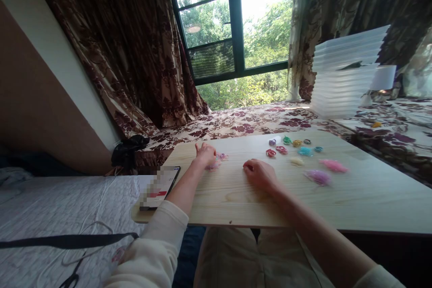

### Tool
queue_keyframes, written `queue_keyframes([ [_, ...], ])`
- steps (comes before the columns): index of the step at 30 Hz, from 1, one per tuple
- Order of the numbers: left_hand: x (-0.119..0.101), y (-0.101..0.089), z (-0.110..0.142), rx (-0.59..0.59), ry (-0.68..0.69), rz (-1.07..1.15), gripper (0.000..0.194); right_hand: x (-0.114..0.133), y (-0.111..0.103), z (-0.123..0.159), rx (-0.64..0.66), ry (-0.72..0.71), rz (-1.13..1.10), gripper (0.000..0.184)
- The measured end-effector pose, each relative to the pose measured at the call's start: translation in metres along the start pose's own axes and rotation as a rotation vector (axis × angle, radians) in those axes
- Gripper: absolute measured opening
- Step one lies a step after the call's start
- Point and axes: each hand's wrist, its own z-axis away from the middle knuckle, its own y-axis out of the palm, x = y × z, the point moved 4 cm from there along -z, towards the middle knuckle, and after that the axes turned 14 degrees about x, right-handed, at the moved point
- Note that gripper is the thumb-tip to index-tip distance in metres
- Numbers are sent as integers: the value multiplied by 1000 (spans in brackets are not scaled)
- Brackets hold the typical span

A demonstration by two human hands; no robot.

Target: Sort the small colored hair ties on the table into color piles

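Observation:
My left hand (205,155) is at the left part of a light wooden tabletop (216,193). Its fingers are bent inward beside a small loose pile of mixed-colour bands (219,160), partly covered by the hand. What those fingers hold, if anything, is hidden. My right hand (260,173) rests on the wood near the middle, fingers curled and pressed together; I cannot make out anything in them. Farther right lie small sorted heaps of what look like rubber bands: red (271,153), green (286,140), light blue (305,151), pink (333,165) and purple (318,177).
A phone (160,187) lies at the tabletop's left edge. Behind the table, a tall stack of translucent ridged sheets (344,74) stands on a flower-patterned surface (236,121), with a white lamp (383,77) beside it. A black strap (67,240) crosses the bedding at left.

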Motion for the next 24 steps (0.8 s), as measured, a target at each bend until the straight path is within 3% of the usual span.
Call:
queue_keyframes([
  [6, 2, 0, 0, -25, 8, 39, 15, -1, 1, -1, -14, 6, -1, 28],
  [15, 12, -19, 3, -85, -39, 243, 17, -1, 0, -1, -4, 0, -13, 27],
  [20, 18, -18, 4, -79, -81, 390, 14, -1, 0, -1, -7, 3, -9, 27],
  [24, 16, -14, 6, -84, -34, 493, 15, -1, 1, -1, -7, 5, -9, 26],
])
